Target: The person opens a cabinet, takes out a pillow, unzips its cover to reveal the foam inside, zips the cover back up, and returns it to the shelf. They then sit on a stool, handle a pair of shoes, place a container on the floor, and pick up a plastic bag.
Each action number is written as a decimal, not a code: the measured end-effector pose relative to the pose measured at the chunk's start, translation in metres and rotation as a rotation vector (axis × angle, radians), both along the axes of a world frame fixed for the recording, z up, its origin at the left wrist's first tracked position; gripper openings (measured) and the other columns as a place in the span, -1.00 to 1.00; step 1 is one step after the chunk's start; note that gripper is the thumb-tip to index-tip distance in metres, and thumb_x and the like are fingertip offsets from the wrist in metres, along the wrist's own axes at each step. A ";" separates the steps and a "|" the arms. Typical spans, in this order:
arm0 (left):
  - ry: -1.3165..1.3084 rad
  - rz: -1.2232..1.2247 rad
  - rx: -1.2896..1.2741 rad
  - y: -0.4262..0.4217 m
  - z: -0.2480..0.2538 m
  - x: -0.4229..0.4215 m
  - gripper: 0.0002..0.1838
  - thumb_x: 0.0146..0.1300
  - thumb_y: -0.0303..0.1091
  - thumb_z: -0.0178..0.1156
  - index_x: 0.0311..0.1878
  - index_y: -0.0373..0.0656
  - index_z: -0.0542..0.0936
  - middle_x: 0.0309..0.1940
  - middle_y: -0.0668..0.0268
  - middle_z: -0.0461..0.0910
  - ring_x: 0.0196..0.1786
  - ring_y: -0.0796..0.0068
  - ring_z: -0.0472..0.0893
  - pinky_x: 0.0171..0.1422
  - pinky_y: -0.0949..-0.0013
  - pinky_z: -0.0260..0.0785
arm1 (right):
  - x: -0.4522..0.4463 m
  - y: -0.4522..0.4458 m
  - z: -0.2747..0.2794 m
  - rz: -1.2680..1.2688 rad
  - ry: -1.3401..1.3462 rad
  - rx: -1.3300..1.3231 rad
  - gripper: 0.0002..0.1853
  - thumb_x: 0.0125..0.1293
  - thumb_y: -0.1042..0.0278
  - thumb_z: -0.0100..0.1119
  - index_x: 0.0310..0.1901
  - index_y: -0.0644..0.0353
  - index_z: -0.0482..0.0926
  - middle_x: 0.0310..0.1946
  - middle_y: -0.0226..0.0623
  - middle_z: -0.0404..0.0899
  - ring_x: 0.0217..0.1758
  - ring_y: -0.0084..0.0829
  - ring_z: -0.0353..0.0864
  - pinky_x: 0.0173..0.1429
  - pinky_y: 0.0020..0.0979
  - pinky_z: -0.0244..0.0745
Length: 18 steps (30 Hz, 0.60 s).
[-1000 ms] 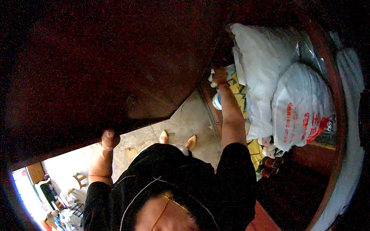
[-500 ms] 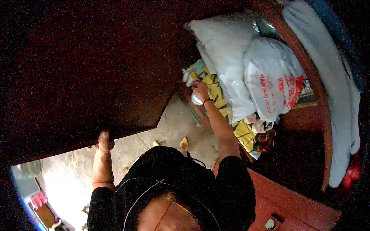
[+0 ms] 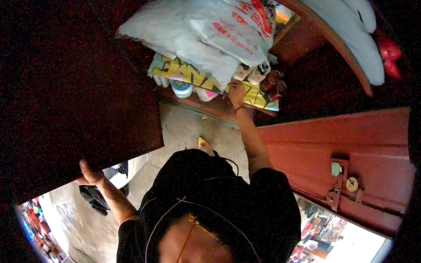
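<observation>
Far left: one dark door (image 3: 83, 92), swung open; left hand (image 3: 91, 175), thumb above and fingers below, gripping its lower edge. Next, inside the open cupboard (image 3: 302, 52): one plump white bag (image 3: 169, 37), resting over the back of a yellow-and-black sheet (image 3: 175, 68); one jar (image 3: 181, 88), blue and white, at the sheet's front edge; one pink-and-white packet (image 3: 204, 94), just beside the jar. Middle: one printed bag (image 3: 234, 30), white with red lettering, against the first; below it, right hand (image 3: 237, 94), bracelet (image 3: 239, 108) at the wrist, at the sheet's front edge (blurred, so whether it is closed on anything cannot be told). Just right of that hand: one pair of white shoes (image 3: 250, 74), then two dark red things (image 3: 274, 83), likely shoes, beside them. Far right: one red door (image 3: 298, 140), also open, with a metal lock (image 3: 337, 168). Progress, as judged here: opening looks done on both sides; bags, jar, packet and shoes all remain inside, and the right hand's business at the sheet's edge looks unfinished.
</observation>
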<state>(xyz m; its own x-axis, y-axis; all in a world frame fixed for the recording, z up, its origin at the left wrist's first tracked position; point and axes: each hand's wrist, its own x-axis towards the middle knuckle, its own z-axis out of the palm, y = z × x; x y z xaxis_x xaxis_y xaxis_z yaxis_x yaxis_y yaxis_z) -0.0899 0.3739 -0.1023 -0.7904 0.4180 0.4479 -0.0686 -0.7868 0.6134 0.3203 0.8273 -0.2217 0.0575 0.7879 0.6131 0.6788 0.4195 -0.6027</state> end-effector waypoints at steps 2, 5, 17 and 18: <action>0.068 0.089 -0.093 0.009 0.012 0.005 -0.22 0.08 -0.19 0.00 0.32 -0.29 -0.05 0.35 0.12 -0.14 0.39 0.19 -0.18 0.43 0.13 -0.54 | 0.039 0.005 0.000 -0.015 -0.061 -0.152 -0.78 0.00 0.39 0.07 -0.27 0.19 0.56 -0.36 -0.08 0.56 -0.29 -0.14 0.55 -0.23 -0.26 0.43; 0.289 0.312 -0.354 -0.022 -0.040 -0.053 -0.34 0.17 -0.10 -0.16 0.27 -0.32 0.09 0.33 0.09 -0.05 0.37 0.11 -0.11 0.43 0.07 -0.45 | 0.082 -0.010 0.022 -0.169 -0.072 -0.011 -0.70 -0.04 0.34 0.12 -0.21 0.21 0.53 -0.30 -0.12 0.54 -0.26 -0.17 0.51 -0.17 -0.29 0.42; 0.737 0.864 -0.318 0.050 -0.056 0.040 -0.62 0.15 -0.45 0.11 0.05 -0.35 0.39 0.14 0.07 0.23 0.10 0.16 0.38 0.13 0.17 0.32 | 0.108 -0.001 0.084 0.119 -0.136 0.162 -0.71 0.10 0.45 0.00 -0.12 0.36 0.45 -0.09 0.01 0.46 -0.07 0.01 0.46 0.06 -0.18 0.34; 0.734 0.803 -0.322 0.062 -0.038 0.056 -0.61 0.16 -0.47 0.09 0.08 -0.32 0.38 0.15 0.08 0.23 0.09 0.20 0.38 0.15 0.22 0.30 | 0.086 -0.017 0.122 0.132 -0.130 0.191 -0.71 0.10 0.45 0.00 -0.12 0.36 0.45 -0.09 0.01 0.46 -0.07 0.01 0.46 0.06 -0.18 0.34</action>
<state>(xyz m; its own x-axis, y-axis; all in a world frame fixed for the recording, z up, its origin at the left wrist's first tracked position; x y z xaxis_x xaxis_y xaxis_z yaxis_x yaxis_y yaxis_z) -0.0337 0.4357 -0.1399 -0.4727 0.0877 0.8768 0.8444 -0.2397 0.4792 0.4063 0.8106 -0.0993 -0.1271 0.6526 0.7470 0.6776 0.6071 -0.4151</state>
